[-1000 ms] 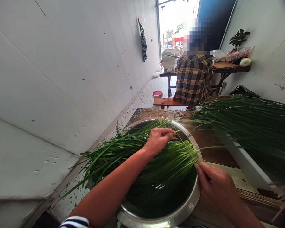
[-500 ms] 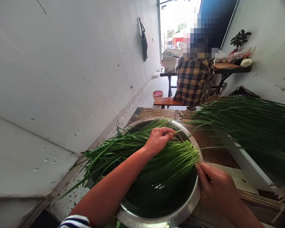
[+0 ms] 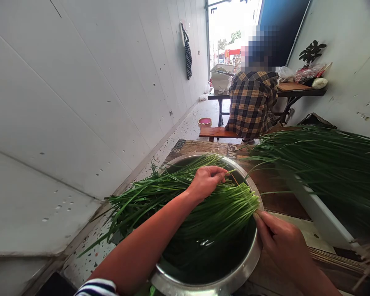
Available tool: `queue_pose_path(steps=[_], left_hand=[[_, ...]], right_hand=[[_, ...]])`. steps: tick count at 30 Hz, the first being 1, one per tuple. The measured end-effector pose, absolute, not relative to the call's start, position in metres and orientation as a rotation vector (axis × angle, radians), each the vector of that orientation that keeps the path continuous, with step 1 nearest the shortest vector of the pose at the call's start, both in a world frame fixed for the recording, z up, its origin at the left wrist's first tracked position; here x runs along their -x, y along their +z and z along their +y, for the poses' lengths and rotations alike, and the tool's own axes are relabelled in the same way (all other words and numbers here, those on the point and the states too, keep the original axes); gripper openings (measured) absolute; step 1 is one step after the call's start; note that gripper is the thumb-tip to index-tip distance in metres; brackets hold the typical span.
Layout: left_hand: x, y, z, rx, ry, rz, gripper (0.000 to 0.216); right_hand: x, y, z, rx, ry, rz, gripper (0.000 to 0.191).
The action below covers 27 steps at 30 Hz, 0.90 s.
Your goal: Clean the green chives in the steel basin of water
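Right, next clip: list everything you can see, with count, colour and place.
Metal basin: one, silver, front centre
Chives: many, green with pale ends, in the basin, tips past its rim
Chive pile: one, dark green, right
Checked apron: one, black and white, hanging on left wall
Basket: one, pink inside, on floor
Bench: one, reddish brown, beyond the basin
Table: one, dark, farther back
Bin: one, whitish, table's left end
Board: one, brown, table's right part
Plant: one, dark, at table's right end
Seated person: one, plaid shirt, on bench
Left hand: one, bare, pinching a stalk above the basin
Right hand: one, bare, pinching pale chive ends by the rim
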State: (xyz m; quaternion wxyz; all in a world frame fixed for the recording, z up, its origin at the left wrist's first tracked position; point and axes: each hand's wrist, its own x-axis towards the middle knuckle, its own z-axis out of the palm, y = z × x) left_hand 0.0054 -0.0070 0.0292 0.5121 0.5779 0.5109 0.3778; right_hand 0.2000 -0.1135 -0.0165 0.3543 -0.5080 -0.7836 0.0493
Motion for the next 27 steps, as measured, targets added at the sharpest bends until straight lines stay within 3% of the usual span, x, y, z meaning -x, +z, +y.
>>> queue_pose_path(steps=[27], left_hand=[[-0.0090, 0.0284, -0.0086, -1.336, 0.982, 1.261, 0.021]], right_hand=[[-0.1990, -0.0152, -0.1144, 1.325, 0.162, -2.031, 0.032]])
